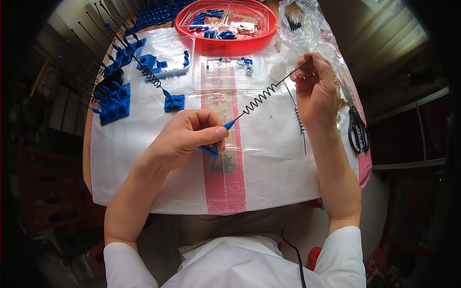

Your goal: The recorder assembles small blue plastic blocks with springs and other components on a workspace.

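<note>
My left hand (194, 132) is closed round a blue plastic base (210, 150) whose pointed tip sticks out past the thumb. From that tip a black coil spring (260, 100) with straight ends runs up to the right. Its far end is pinched between the fingertips of my right hand (317, 86). The spring hangs in the air above the table, slanted. Another black spring wire (299, 120) lies on the cloth beside my right wrist. Left of my hands stands a finished-looking piece: a blue square base (174, 102) with a black coil rising from it.
Clear plastic trays (165, 72) with blue parts and a tray of small beads (249, 65) lie ahead. Behind them sits a red divided dish (178, 29). Several blue-based pieces (113, 103) crowd the left edge. Scissors (357, 129) and a plastic bag (302, 29) are at the right.
</note>
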{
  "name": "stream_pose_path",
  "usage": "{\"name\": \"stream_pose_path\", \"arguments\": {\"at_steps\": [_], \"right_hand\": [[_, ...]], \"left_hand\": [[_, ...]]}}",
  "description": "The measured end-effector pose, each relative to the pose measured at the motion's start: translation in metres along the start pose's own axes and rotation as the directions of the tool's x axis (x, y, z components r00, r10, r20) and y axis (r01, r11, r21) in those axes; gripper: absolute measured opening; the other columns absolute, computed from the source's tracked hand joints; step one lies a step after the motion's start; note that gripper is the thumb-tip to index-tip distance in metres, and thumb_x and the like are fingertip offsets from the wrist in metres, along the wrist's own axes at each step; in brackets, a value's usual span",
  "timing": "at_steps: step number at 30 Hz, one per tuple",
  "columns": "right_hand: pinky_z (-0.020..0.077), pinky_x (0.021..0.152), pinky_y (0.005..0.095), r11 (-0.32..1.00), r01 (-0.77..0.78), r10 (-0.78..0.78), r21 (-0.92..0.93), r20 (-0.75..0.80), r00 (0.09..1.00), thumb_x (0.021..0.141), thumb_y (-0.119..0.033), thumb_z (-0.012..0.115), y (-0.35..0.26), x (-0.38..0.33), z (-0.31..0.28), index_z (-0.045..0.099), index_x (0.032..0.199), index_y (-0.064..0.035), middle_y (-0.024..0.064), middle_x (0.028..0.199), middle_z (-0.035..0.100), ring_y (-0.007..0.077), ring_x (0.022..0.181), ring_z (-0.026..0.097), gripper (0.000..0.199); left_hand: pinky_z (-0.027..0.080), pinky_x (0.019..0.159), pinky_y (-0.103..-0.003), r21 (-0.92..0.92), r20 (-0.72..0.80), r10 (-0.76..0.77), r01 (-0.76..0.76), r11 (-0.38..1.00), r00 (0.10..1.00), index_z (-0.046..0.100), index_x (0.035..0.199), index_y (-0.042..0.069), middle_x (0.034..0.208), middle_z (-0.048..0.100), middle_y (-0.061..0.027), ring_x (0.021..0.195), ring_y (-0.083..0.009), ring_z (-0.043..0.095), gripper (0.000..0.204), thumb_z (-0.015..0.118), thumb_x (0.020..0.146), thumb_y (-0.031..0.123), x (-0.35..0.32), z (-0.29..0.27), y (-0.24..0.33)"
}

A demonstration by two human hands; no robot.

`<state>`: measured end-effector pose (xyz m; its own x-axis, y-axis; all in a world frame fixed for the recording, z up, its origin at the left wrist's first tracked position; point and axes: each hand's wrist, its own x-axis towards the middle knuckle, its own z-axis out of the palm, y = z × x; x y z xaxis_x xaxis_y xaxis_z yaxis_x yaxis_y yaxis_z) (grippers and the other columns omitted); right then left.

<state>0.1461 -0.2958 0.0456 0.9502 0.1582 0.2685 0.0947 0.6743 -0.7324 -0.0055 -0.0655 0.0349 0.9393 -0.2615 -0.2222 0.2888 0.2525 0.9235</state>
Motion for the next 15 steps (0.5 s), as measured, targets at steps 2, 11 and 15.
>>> {"name": "stream_pose_path", "arguments": {"at_steps": [2, 11, 15], "right_hand": [[0.0493, 0.063, 0.0306, 1.000, 0.017, -0.017, 0.012, -0.022, 1.000, 0.097, -0.011, 0.057, 0.0008, 0.0006, 0.0008, 0.064, 0.093, -0.0027, 0.0081, 0.081, 0.067, 0.0142, 0.062, 0.060, 0.011], [0.0504, 0.064, 0.0298, 0.998, 0.060, -0.059, 0.023, -0.031, 0.998, 0.096, -0.010, 0.058, -0.0028, -0.0003, 0.0036, 0.064, 0.093, -0.0030, 0.0087, 0.084, 0.068, 0.0145, 0.063, 0.061, 0.010], [0.0511, 0.065, 0.0287, 0.998, 0.054, -0.055, 0.023, 0.020, 0.998, 0.097, -0.011, 0.058, -0.0015, 0.0001, 0.0004, 0.065, 0.096, -0.0027, 0.0080, 0.086, 0.068, 0.0136, 0.065, 0.062, 0.011]], "left_hand": [[0.050, 0.072, -0.029, 0.012, 0.003, -0.016, 0.016, 1.000, 1.000, 0.061, 0.089, 0.002, 0.077, 0.066, -0.0076, 0.074, -0.0151, 0.063, 0.018, 0.071, 0.089, 0.017, -0.0005, 0.0007, 0.0008], [0.050, 0.073, -0.028, 0.014, 0.012, -0.027, 0.027, 1.000, 1.000, 0.062, 0.089, 0.002, 0.079, 0.066, -0.0076, 0.076, -0.0145, 0.064, 0.018, 0.071, 0.089, 0.017, 0.0003, 0.0000, 0.0010], [0.050, 0.073, -0.027, 0.004, 0.026, -0.012, 0.012, 1.000, 1.000, 0.062, 0.090, 0.002, 0.079, 0.067, -0.0076, 0.076, -0.0142, 0.064, 0.017, 0.070, 0.090, 0.016, -0.0005, -0.0008, -0.0006]]}}
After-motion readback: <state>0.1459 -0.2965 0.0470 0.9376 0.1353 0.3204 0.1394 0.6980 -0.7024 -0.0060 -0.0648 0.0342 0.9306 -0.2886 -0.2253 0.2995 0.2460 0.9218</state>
